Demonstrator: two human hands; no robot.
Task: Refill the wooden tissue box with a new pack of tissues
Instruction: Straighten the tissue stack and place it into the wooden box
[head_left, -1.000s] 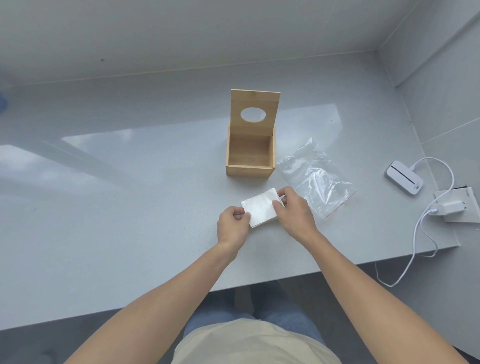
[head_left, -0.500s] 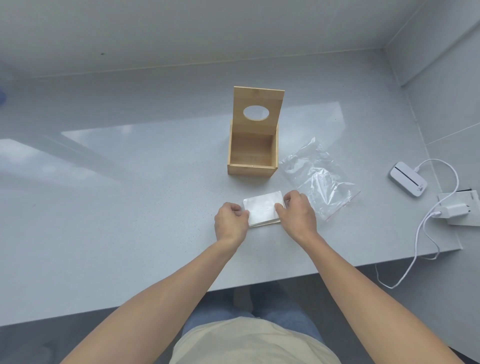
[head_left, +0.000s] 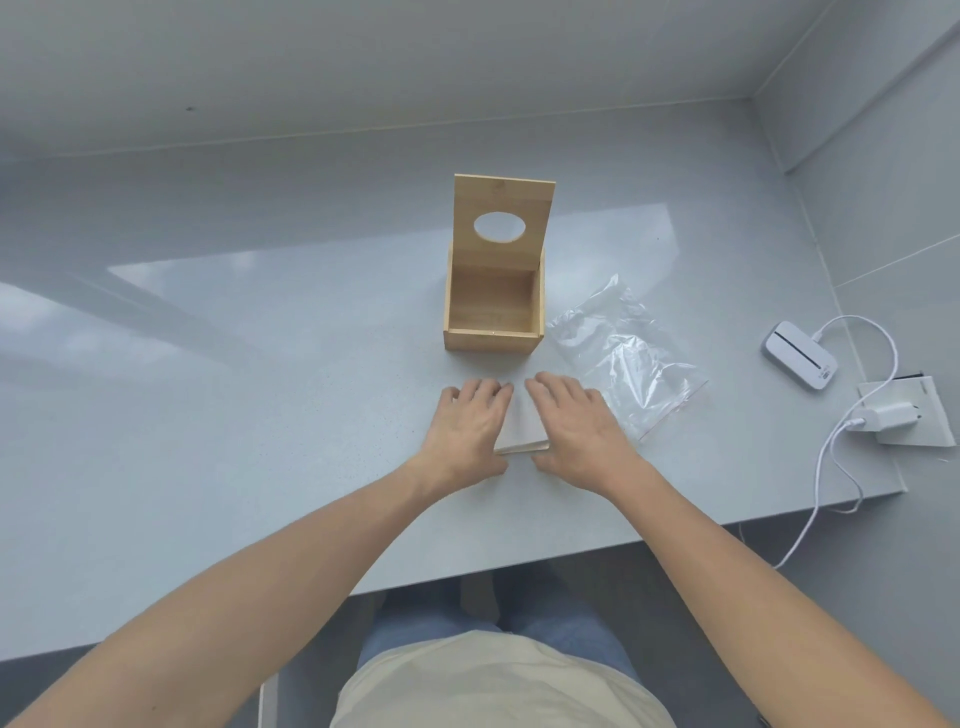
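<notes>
A white stack of tissues (head_left: 521, 429) lies flat on the grey counter (head_left: 260, 395), just in front of the wooden tissue box (head_left: 493, 312). The box stands open and empty, its lid (head_left: 501, 218) with an oval hole raised upright at the back. My left hand (head_left: 467, 423) lies flat over the stack's left half. My right hand (head_left: 571, 423) covers the right half, fingers straight and pointing toward the box. Only a narrow strip of the stack shows between them.
A crumpled clear zip bag (head_left: 621, 353) lies right of the box. At the far right are a white device (head_left: 800, 361), a charger plug (head_left: 883, 415) on a socket plate and a white cable (head_left: 831, 467) hanging over the counter's front edge.
Both hands went from pinching the stack's ends to lying flat on top of it. The stack is now squared up toward the box.
</notes>
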